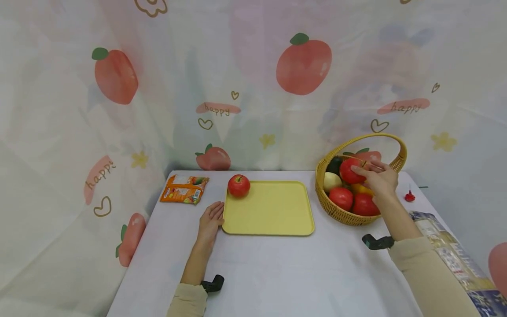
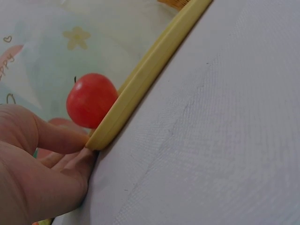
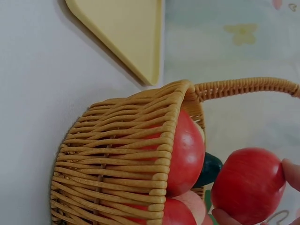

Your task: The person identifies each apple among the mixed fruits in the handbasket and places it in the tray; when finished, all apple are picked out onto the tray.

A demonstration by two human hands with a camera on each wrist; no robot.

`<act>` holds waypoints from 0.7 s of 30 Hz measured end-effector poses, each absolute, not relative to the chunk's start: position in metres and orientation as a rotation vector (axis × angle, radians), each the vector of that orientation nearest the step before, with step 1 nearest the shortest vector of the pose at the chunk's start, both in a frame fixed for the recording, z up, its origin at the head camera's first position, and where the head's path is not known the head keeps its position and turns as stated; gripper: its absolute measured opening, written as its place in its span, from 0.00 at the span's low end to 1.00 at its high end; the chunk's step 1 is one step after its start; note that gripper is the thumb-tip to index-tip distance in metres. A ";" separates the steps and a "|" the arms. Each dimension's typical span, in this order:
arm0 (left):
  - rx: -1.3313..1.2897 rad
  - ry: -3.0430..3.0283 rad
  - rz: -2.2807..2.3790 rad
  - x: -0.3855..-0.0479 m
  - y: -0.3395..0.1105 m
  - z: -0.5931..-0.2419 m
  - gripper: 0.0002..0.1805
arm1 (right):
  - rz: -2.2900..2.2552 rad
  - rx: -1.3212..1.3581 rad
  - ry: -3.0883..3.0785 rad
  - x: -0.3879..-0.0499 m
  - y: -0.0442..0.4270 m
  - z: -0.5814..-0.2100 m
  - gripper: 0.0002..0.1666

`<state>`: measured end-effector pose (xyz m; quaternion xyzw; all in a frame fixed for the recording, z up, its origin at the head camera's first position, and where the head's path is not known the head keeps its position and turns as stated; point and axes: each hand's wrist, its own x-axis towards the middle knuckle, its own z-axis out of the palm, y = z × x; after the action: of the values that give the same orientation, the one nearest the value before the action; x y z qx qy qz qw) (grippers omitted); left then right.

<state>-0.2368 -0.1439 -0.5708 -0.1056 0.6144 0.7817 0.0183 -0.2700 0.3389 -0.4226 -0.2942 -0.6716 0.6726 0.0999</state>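
The right hand (image 1: 382,179)'s grip is clamped on a red apple (image 1: 350,171) over the basket (image 1: 336,214), near the worktop (image 1: 269,273)'s far right corner; probably light, firm and slick; best held across its widest sides, though some fingertips are hidden; the left hand (image 1: 210,223), fingers fairly straight, touches the tray (image 1: 269,211)'s left rim.

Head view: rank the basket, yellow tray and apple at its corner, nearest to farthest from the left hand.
1. Yellow tray: touching the left hand, on its right.
2. Apple: at the tray's far-left corner.
3. Basket: right of the tray.
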 end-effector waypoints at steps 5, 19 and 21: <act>-0.323 1.908 2.429 -0.237 -0.143 -0.570 0.37 | 1.953 -0.842 -2.018 -0.263 0.337 -0.417 0.55; -0.262 1.877 2.454 -0.235 -0.145 -0.573 0.38 | 2.013 -0.718 -1.934 -0.239 0.325 -0.406 0.55; -0.263 1.871 2.459 -0.236 -0.146 -0.574 0.38 | 2.024 -0.698 -1.923 -0.235 0.323 -0.404 0.55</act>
<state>-0.2359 -0.1457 -0.5739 -0.0847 0.6032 0.7928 0.0202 -0.2354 0.3234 -0.4042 -0.2404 -0.6625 0.6971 0.1315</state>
